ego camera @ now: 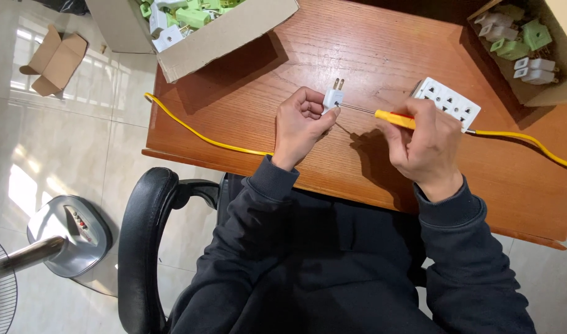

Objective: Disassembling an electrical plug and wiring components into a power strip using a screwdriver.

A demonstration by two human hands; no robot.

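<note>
I see left hand [300,120] clamped on white plug [333,96]; right hand [427,143] grips yellow-handled screwdriver [394,119], shaft lying level, tip at plug.

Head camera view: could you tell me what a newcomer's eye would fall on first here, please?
At the middle of the wooden table, the left hand pinches a small white plug while the right hand holds a yellow-handled screwdriver with its tip at the plug. A bright yellow cable trails off both sides, past a white socket strip behind the right hand. Cardboard boxes of white and green plugs sit at the far corners.
</note>
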